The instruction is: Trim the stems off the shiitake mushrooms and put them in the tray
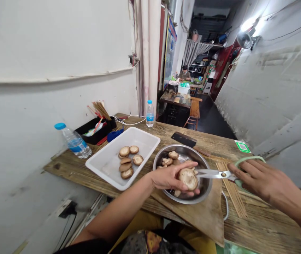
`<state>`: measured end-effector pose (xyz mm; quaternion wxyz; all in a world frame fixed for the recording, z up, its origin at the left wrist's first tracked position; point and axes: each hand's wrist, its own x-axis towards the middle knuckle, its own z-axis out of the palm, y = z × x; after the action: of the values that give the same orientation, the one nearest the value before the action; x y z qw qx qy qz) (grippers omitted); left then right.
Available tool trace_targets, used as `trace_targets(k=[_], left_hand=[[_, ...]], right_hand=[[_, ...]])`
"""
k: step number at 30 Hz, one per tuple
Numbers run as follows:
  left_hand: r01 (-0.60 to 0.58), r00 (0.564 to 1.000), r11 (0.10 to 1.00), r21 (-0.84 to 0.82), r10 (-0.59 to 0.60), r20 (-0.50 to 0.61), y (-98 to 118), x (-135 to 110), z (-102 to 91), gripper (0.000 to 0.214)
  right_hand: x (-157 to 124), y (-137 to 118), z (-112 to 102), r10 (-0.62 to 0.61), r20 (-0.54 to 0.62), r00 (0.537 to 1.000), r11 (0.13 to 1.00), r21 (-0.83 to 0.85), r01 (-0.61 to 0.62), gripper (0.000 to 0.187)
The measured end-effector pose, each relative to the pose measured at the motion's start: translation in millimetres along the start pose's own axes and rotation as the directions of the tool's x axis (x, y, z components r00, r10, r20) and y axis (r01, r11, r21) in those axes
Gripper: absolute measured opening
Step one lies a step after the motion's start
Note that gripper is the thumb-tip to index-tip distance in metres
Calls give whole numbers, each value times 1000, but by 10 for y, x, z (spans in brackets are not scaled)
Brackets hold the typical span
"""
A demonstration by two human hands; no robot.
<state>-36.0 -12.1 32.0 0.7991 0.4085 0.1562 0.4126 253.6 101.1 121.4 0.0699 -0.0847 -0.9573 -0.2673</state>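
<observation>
My left hand (170, 176) holds a shiitake mushroom (188, 179) over a steel bowl (208, 192), its pale underside turned up. From the right, my right hand (261, 178) grips a pair of scissors (223, 174) by light green handles. The blades point left and their tips reach the edge of the mushroom. More mushrooms (173, 155) lie in the bowl, partly hidden by my left hand. Left of the bowl stands a white plastic tray (100, 165) with several mushrooms (125, 165) in it, some showing pale undersides and others brown caps.
A cutting board (206, 222) lies under the bowl, with bamboo skewers (232, 197) to its right. Behind the bowl rests a cleaver (183, 139). Water bottles (149, 114), a black box (94, 132) and a wall bound the left side. A person (184, 73) sits far back.
</observation>
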Motion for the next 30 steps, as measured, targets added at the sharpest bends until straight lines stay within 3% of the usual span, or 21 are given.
trace_targets(k=[3, 5, 8, 12, 21, 30], left_hand=[[-219, 961, 974, -51, 206, -186, -9, 19, 46, 83], [-315, 925, 944, -100, 281, -257, -27, 38, 62, 73], [-383, 888, 908, -171, 311, -339, -60, 64, 76, 61], [-462, 849, 857, -229, 353, -394, -91, 82, 112, 51], [-490, 810, 843, -220, 348, -471, -34, 99, 217, 49], [-475, 770, 867, -152, 325, -549, -59, 102, 288, 49]], right_hand=[[-19, -177, 57, 175, -16, 984, 982, 76, -173, 35], [-1, -387, 92, 273, 15, 962, 950, 152, -272, 39], [52, -686, 134, 333, 69, 940, 924, 176, -340, 40], [121, -873, 173, 368, 35, 929, 926, 78, -369, 41], [211, -871, 34, 356, 148, 923, 923, 101, -372, 44], [251, -880, 1, 306, 250, 919, 949, -7, -314, 42]])
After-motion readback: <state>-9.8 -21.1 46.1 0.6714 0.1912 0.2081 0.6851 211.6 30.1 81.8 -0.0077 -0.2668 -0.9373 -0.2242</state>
